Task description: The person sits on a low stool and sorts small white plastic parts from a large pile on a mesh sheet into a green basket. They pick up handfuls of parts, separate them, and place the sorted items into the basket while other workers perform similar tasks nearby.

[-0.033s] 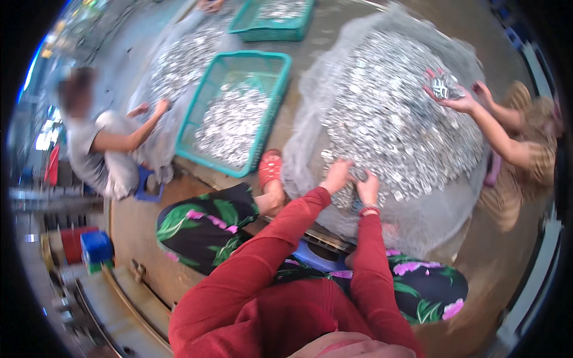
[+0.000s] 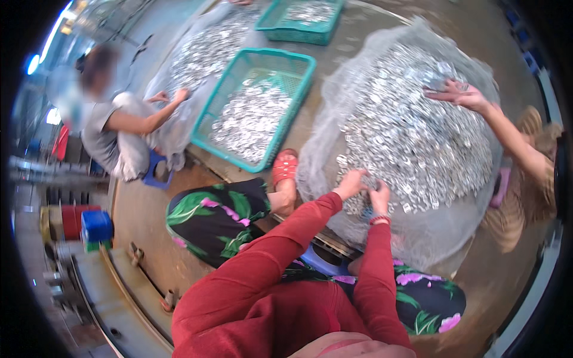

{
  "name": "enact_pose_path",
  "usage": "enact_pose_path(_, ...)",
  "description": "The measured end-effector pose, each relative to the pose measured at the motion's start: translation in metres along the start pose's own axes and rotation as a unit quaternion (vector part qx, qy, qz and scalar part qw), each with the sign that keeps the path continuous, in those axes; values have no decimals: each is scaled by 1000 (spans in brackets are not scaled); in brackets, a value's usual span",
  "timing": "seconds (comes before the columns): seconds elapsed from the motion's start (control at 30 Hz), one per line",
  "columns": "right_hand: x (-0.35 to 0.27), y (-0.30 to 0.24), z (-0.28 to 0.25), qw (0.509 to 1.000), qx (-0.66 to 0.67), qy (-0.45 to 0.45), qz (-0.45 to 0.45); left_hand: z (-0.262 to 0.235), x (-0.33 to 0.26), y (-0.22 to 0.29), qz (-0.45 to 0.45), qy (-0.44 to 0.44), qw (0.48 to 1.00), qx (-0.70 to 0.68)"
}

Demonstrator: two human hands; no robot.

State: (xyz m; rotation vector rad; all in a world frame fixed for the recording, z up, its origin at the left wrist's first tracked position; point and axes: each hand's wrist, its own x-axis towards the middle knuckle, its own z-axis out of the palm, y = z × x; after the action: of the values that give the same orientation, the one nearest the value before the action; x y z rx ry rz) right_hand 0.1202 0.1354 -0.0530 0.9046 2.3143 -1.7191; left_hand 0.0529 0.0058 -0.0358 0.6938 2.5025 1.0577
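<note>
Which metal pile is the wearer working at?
Right-hand pile: left hand and right hand at its near edge; basket piles and far-left pile lie apart.

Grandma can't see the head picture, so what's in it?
A person's left hand and right hand are close together at the near edge of a pile of small silvery pieces on netting. Another person's hand is at the pile's right; a teal basket of pieces stands left.

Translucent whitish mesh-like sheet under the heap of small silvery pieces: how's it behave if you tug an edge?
The translucent whitish mesh-like sheet looks floppy: its edges bunch into soft folds. It would probably drag heavily, since a broad heap of small flat silvery metal-looking pieces lies on it. Those look loose, so some may slide.
</note>
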Motion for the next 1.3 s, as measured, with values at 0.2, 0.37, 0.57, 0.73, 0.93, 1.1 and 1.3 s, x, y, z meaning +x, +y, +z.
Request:
enact_pose_path(0.2,-15,-23,-10,915,388,-98,50,-37,0,21,-5,1,987,-163)
enact_pose_path(0.37,-19,-37,-46,932,347,-41,99,-71,4,67,-125,-49,953,-272)
enact_pose_path(0.57,-25,-49,-51,934,341,-37,102,-52,9,57,-59,-53,982,-171)
enact_pose_path(0.73,-24,-56,-32,928,364,-59,48,-46,5,42,65,-23,995,-76)
enact_pose_path(0.93,-21,-61,-32,907,414,-30,67,-63,-3,71,55,-39,996,-55)
enact_pose_path(1.1,-7,-40,-22,846,514,29,137,-63,-2,92,96,-36,995,10)
enact_pose_path(1.3,2,-16,-21,840,521,116,96,-38,4,90,142,-110,983,38)
